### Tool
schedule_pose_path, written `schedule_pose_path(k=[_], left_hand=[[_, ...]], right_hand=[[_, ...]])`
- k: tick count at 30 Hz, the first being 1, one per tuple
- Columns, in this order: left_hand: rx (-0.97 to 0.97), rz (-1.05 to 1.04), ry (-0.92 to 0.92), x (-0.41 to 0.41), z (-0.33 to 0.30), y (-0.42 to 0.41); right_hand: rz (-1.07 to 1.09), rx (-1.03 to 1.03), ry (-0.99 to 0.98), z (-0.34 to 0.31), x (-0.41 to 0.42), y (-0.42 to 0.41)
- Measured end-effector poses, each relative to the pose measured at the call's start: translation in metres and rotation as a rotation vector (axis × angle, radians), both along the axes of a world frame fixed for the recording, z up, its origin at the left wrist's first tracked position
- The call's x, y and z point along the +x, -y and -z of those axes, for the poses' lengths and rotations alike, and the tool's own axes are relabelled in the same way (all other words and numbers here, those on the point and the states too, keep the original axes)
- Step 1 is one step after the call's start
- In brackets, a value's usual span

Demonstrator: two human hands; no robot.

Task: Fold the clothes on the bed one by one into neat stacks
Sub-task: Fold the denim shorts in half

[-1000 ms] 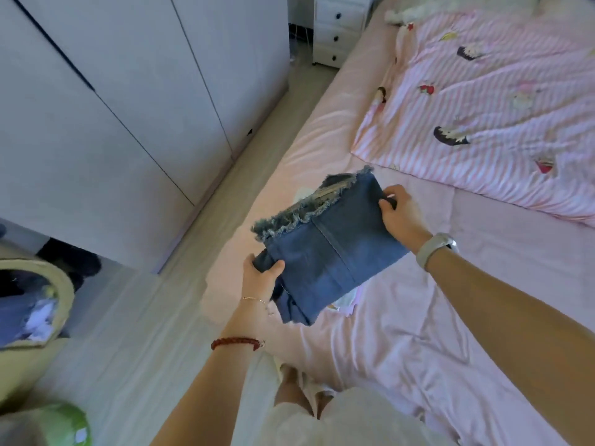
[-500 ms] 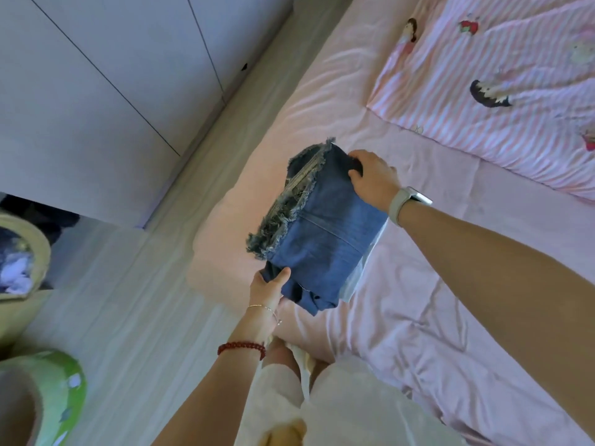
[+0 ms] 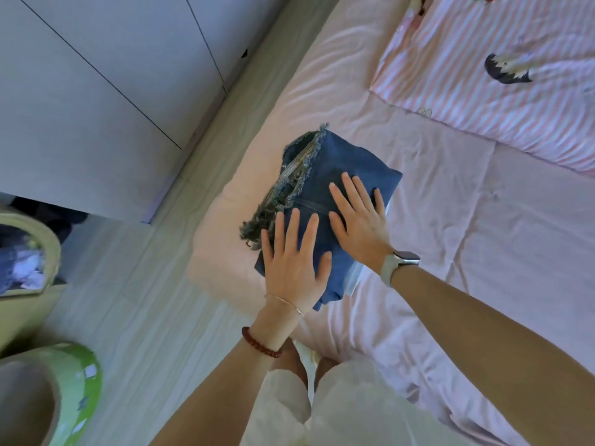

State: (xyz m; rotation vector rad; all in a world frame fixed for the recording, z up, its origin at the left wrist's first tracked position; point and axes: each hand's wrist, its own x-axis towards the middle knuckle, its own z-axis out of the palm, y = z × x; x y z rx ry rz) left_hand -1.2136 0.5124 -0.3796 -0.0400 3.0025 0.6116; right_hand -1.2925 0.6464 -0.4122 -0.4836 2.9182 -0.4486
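Note:
Folded blue denim shorts [image 3: 347, 162] with a frayed hem lie on the near left corner of the pink bed [image 3: 467, 220]. A pale folded garment [image 3: 355, 278] shows as a thin edge under the denim. My left hand [image 3: 293, 265] presses flat on the near part of the denim, fingers straight and spread. My right hand [image 3: 360, 217] lies flat beside it on the middle of the denim, fingers straight, a watch on the wrist.
A pink striped blanket [image 3: 483, 75] with cartoon prints covers the far right of the bed. White wardrobe doors [image 3: 96, 75] line the left. A beige basket [image 3: 48, 252] with clothes and a green bin [image 3: 80, 381] stand on the pale floor at the left.
The denim was held up in both hands; now it lies on the bed corner on top of the pale garment, and both hands have let go and press flat on it.

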Motion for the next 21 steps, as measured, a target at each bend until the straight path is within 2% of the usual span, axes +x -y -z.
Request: schedule_pose_path(k=[2,3,8,14,18,21], left_hand=[[-0.05,-0.024,0.252,0.002,0.029,0.0],[-0.066,-0.04,0.308,0.007,0.045,0.0],[-0.092,-0.089,0.34,0.025,0.083,-0.012],[-0.154,-0.094,0.456,0.013,0.101,-0.023],[-0.183,-0.078,0.485,0.009,0.094,-0.026],[-0.234,-0.057,0.416,0.009,0.076,-0.022]], right_hand=[[-0.045,0.008,-0.024,0.008,-0.018,-0.008],[-0.084,0.037,-0.034,0.014,-0.024,-0.011],[-0.248,0.223,0.009,0.045,-0.04,-0.013],[-0.257,0.309,0.069,0.065,-0.049,-0.021],[-0.259,0.293,0.09,0.059,-0.05,-0.023],[-0.22,0.173,0.086,0.041,-0.044,-0.029]])
